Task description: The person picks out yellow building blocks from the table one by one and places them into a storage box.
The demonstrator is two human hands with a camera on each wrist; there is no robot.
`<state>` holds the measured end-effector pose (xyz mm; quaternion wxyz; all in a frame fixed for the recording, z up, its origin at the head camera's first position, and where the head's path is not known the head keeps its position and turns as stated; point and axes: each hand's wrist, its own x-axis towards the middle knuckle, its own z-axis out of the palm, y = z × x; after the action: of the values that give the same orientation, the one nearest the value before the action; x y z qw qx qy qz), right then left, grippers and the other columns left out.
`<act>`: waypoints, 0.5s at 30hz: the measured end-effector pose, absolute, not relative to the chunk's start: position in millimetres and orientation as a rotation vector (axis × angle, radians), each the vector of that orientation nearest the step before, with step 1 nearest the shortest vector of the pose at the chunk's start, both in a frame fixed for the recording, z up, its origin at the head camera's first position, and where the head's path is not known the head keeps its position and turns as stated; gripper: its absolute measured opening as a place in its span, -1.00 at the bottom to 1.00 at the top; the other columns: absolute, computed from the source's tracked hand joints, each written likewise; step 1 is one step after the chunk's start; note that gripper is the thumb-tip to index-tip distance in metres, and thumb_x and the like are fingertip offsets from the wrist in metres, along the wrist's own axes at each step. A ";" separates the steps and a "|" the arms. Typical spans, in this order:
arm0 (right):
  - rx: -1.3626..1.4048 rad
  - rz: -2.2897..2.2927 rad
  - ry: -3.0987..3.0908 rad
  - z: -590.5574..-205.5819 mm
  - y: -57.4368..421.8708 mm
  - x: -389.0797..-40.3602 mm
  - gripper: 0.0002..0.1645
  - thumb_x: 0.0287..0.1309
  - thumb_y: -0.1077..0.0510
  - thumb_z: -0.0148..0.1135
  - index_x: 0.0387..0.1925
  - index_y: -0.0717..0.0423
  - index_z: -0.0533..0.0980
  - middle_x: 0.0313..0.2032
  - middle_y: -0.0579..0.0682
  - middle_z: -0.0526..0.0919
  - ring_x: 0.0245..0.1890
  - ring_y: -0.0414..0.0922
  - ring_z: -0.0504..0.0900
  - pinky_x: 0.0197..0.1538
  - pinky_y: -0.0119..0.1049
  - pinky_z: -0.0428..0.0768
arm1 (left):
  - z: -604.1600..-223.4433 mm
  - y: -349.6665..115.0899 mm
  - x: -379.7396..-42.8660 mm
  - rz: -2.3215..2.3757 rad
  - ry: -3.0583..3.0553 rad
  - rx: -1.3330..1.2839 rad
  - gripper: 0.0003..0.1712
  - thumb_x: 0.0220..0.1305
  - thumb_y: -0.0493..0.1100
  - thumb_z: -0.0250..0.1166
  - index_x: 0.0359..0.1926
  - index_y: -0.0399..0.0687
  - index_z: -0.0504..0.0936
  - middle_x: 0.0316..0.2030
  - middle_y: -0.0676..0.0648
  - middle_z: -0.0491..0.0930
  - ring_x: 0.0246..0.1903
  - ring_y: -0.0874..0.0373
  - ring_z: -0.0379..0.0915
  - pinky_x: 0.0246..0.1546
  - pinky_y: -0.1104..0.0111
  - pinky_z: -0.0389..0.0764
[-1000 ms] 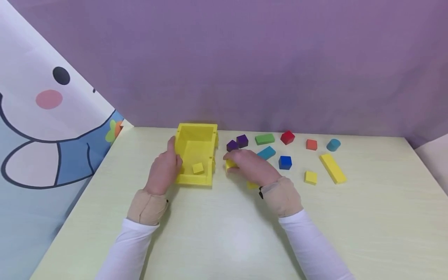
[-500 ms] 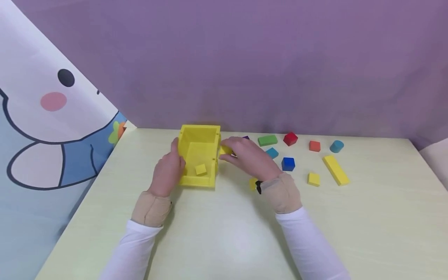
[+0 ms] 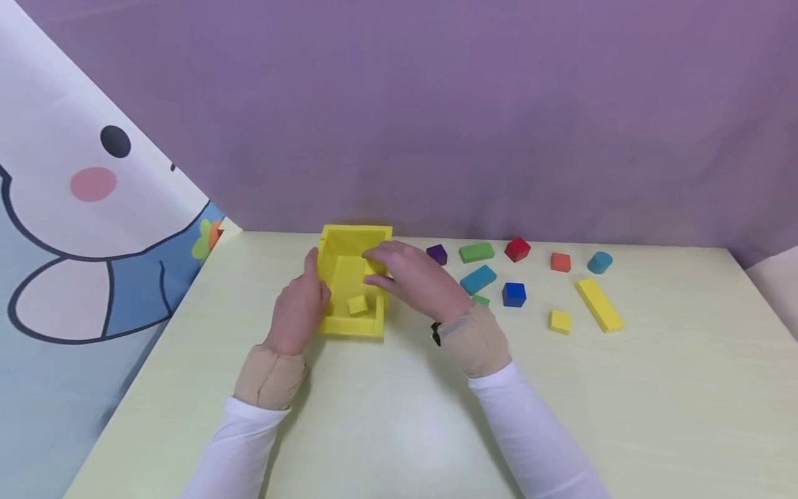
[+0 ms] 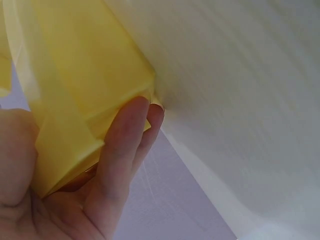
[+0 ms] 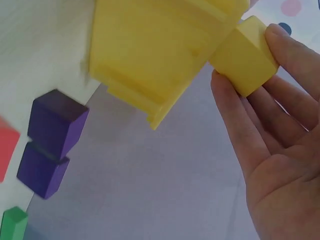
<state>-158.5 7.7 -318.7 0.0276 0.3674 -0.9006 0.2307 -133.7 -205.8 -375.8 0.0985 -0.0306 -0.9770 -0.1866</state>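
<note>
A yellow open-topped box (image 3: 350, 329) rests on the table, with a small yellow cube (image 3: 357, 305) on its floor near the front. My left hand (image 3: 294, 308) grips the box's left wall; in the left wrist view the thumb is on one side of the wall and the fingers (image 4: 122, 142) on the other. Over the box's right wall, my right hand (image 3: 420, 281) pinches a yellow block (image 5: 245, 55) between thumb and fingertips. In the right wrist view that block overlaps the upper edge of the box.
Right of the box lie a purple cube (image 3: 437, 254), green block (image 3: 476, 251), light blue block (image 3: 478, 279), blue cube (image 3: 514, 294) and red block (image 3: 517, 249). Farther right are an orange-red cube (image 3: 560, 262), blue cylinder (image 3: 600, 262), long yellow block (image 3: 599, 305) and yellow block (image 3: 560, 321).
My right hand has carried the yellow block leftward from the table beside the box to over its right wall. My left hand keeps its grip on the box.
</note>
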 end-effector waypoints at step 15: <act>1.170 0.623 -2.820 -328.4 -14.7 -173.3 -0.54 0.04 0.03 0.23 0.01 0.06 0.51 -0.07 -0.09 0.58 -0.06 -0.20 0.50 0.04 -0.44 0.37 | -377.2 -204.9 -132.5 -0.525 -2.851 -0.105 -0.33 0.19 -0.25 -0.08 0.33 -0.27 0.01 -0.71 -0.12 0.32 -0.78 0.02 0.21 -0.75 0.20 0.26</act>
<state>-173.3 -14.7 -328.4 0.0128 0.3756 -0.9049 0.1999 -132.5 -204.9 -377.2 0.1200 -0.0358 -0.9757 -0.1796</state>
